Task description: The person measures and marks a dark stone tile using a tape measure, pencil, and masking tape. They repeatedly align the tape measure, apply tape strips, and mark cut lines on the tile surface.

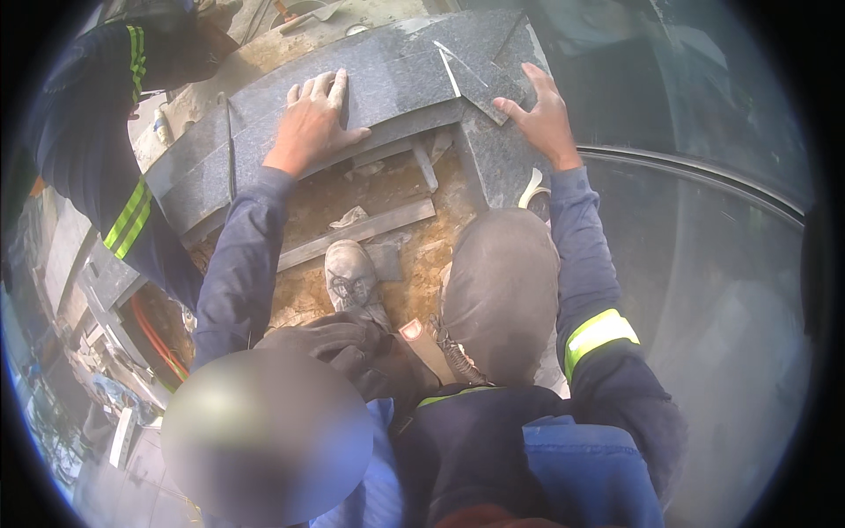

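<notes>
My left hand [310, 125] lies flat on a grey stone slab [396, 75], its fingers stretched out near the front edge and the thumb pointing right. My right hand [541, 113] is at the slab's right end, close to the dark glass panel. Its thumb and fingers are spread apart, with the thumb tip near a cut corner piece of the stone. White marks and thin seam lines run across the slab there. Another strip of grey stone [506, 163] runs toward me below my right hand. Neither hand is closed around anything.
Below the slab is a dug-out bed of brown soil [409, 264] with a grey bar [361, 233] across it. My shoe [352, 277] stands there. At left, a person in dark clothes with yellow reflective stripes [132, 220] is close by. The dark glass panel [669, 246] borders the right.
</notes>
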Action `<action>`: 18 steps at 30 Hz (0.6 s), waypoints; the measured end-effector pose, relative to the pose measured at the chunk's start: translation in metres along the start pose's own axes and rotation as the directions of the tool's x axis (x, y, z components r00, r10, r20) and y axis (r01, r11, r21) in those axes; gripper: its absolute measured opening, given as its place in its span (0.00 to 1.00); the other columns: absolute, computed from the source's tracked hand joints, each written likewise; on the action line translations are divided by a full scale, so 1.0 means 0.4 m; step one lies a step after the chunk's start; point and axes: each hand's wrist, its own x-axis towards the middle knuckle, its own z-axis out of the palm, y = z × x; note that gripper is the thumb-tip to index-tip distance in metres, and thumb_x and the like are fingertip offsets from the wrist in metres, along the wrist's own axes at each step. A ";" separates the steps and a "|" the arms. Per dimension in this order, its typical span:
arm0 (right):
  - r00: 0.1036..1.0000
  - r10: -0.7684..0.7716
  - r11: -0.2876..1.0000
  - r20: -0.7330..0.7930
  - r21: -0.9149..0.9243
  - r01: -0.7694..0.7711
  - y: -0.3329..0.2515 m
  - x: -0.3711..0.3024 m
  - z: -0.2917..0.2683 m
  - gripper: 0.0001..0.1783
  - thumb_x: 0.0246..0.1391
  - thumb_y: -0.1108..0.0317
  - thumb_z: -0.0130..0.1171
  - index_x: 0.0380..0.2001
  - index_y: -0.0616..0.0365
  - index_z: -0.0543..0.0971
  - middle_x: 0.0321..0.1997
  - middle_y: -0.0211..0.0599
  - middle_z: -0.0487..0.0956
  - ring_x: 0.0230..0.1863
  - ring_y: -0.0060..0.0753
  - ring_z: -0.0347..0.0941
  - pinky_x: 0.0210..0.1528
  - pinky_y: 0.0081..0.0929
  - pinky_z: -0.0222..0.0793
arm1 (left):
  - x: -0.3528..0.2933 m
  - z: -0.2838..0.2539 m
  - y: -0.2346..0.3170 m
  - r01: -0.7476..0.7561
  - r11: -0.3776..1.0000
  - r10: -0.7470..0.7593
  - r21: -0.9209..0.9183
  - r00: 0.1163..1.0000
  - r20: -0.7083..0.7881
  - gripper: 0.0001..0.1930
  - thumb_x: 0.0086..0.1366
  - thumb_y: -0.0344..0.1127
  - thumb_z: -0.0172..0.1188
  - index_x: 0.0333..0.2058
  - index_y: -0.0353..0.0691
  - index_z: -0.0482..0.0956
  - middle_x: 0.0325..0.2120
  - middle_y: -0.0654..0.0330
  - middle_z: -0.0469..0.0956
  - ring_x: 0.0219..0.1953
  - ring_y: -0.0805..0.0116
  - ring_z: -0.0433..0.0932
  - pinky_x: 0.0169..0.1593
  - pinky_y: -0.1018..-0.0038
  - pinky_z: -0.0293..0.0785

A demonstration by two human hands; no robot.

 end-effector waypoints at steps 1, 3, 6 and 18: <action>0.997 0.079 0.990 0.008 0.113 -0.080 -0.031 -0.021 -0.022 0.49 0.51 0.48 0.76 0.68 0.64 0.69 0.71 0.54 0.70 0.72 0.53 0.66 0.71 0.44 0.66 | -0.018 -0.002 0.018 -0.047 0.999 0.047 0.002 0.991 -0.127 0.39 0.58 0.52 0.72 0.62 0.32 0.73 0.49 0.46 0.78 0.53 0.48 0.78 0.60 0.57 0.72; 0.971 0.235 0.918 0.040 0.319 -0.235 -0.092 -0.066 -0.104 0.45 0.53 0.51 0.75 0.67 0.65 0.71 0.68 0.56 0.74 0.68 0.53 0.72 0.66 0.44 0.72 | -0.074 0.012 0.088 -0.083 0.986 0.044 -0.145 0.966 -0.254 0.34 0.63 0.48 0.69 0.62 0.35 0.74 0.50 0.48 0.78 0.53 0.50 0.78 0.60 0.57 0.71; 0.990 0.144 0.900 -0.003 0.416 -0.129 -0.206 -0.094 -0.226 0.41 0.56 0.54 0.74 0.65 0.67 0.72 0.64 0.58 0.76 0.62 0.49 0.78 0.61 0.41 0.77 | -0.217 0.095 0.247 0.222 0.640 -0.177 -0.735 0.974 0.140 0.28 0.65 0.43 0.69 0.59 0.34 0.76 0.53 0.51 0.79 0.56 0.53 0.78 0.62 0.57 0.71; 0.943 -0.284 0.956 0.172 0.123 0.265 -0.392 -0.149 -0.192 0.36 0.57 0.60 0.72 0.65 0.61 0.73 0.64 0.47 0.76 0.53 0.40 0.81 0.54 0.35 0.80 | -0.216 0.280 0.166 -0.277 -0.892 -0.451 -0.358 0.607 0.654 0.08 0.66 0.17 0.51 0.43 0.25 0.66 0.57 0.42 0.64 0.73 0.44 0.55 0.77 0.40 0.53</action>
